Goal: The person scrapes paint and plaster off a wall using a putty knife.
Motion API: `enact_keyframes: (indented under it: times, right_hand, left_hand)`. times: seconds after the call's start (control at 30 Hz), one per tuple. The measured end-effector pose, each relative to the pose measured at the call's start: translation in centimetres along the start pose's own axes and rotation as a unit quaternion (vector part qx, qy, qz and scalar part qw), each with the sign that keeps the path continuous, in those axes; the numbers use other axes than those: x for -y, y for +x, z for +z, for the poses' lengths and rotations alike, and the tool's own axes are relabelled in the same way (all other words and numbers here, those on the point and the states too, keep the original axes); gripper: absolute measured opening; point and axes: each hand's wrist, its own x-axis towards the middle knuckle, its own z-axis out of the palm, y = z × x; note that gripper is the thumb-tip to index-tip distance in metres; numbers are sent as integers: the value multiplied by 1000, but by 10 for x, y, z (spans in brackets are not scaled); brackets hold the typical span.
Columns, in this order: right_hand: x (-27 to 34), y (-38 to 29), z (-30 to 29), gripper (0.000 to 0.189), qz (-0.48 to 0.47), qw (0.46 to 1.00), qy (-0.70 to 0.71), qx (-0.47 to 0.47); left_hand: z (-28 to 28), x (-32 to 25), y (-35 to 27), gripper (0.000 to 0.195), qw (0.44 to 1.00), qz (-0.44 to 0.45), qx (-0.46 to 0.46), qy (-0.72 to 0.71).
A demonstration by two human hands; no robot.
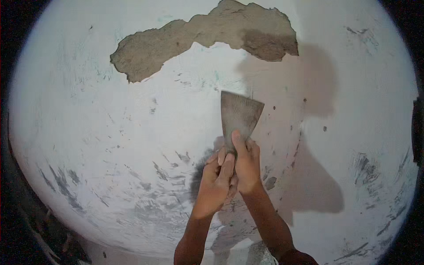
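Both my hands are wrapped around the handle of a putty knife [241, 114], whose wide metal blade points up and away from me. My left hand [220, 175] grips the lower handle, which its fingers mostly hide. Higher up, my right hand [247, 162] holds it with the thumb laid flat on the base of the blade. Before me is a white painted wall [159, 112]. Above the blade runs a long, ragged bare patch [198, 33] where the coating is gone and a brown, rough layer shows. Whether the blade's edge touches the wall I cannot tell.
Grey scrapes and scuffs [159, 202] mark the lower wall, with more at the right [366, 167]. A dark shadow [314, 179] of a person falls right of my hands. Dark, unclear objects [49, 225] lie at the lower left.
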Motion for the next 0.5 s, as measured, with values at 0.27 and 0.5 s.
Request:
enact_keyframes:
  times: [0.27, 0.5]
  right_hand:
    - [1, 6, -5, 36, 22, 998, -54, -8]
    - [3, 8, -7, 33, -25, 997, -71, 19]
  left_hand:
    - [1, 10, 3, 24, 1000, -1, -14, -15]
    - [2, 8, 6, 23, 999, -25, -15, -21]
